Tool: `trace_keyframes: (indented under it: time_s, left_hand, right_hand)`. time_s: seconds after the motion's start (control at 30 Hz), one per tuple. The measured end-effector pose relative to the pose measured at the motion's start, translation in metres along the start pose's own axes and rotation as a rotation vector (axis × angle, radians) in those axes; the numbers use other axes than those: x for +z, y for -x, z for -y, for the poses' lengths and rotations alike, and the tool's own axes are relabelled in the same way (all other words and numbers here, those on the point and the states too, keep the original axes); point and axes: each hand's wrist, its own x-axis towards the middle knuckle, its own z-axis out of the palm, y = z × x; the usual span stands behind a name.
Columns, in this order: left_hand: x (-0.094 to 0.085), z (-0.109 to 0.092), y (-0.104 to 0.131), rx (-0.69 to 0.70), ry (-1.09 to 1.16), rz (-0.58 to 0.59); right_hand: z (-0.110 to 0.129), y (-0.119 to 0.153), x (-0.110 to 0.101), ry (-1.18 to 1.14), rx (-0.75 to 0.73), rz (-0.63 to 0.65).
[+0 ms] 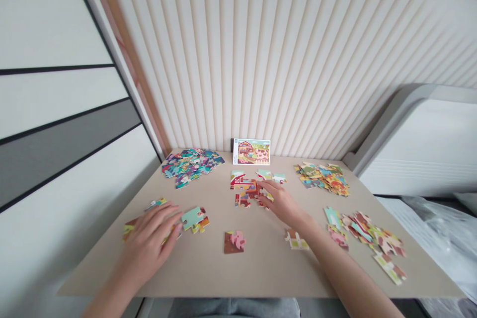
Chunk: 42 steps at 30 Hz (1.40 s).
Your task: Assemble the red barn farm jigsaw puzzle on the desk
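Observation:
My left hand [152,238] lies palm down with its fingers spread over several loose jigsaw pieces at the table's left side. A mint-coloured jigsaw piece [192,217] shows just beyond its fingertips. My right hand [281,201] reaches to the middle, its fingers closed on a jigsaw piece [265,198] at the right edge of a partly joined red barn puzzle [244,189]; the hand hides part of that piece. Behind the barn section are mint and white pieces [264,174]. A brown and pink piece [234,242] lies alone near the front.
A picture card [253,152] with the farm scene stands against the ribbed wall [231,59]. Piles of purple-blue pieces [192,164] and yellow-green pieces [324,178] sit at the back corners. More farm pieces [372,233] lie at the right, and a fence piece [296,240] is by my right forearm.

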Motion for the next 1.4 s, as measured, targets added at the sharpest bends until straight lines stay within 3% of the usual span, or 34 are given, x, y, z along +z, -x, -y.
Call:
trace_keyframes:
  time_s: [0.13,0.27,0.4,0.57,0.77,0.93,1.17,1.4]
  left_hand:
    - [0.01,-0.06,-0.053,0.137,0.145,0.225]
    - [0.038,-0.089,-0.087,0.189,0.22,0.313]
    - [0.06,-0.088,-0.091,0.152,0.211,0.276]
    - [0.068,-0.084,-0.083,0.174,0.215,0.311]
    - [0.068,-0.084,-0.083,0.183,0.252,0.313]
    - [0.066,-0.083,-0.081,0.2,0.287,0.298]
    - [0.054,-0.083,-0.07,0.237,0.292,0.346]
    - [0.051,-0.081,-0.067,0.244,0.269,0.344]
  right_hand:
    - [-0.01,-0.015,0.018,-0.048,-0.021,-0.022]
    - [-0.017,-0.015,0.027,-0.091,-0.016,-0.07]
    - [-0.02,-0.01,0.025,-0.09,-0.009,-0.07]
    - [-0.027,-0.007,0.02,-0.04,0.035,-0.101]
    - [-0.039,-0.002,0.01,-0.007,0.15,-0.176]
    - [-0.037,0.002,0.008,-0.041,0.123,-0.102]
    - [-0.018,0.005,0.019,-0.145,0.093,0.022]
    - [-0.012,0.004,0.027,-0.163,0.098,0.042]
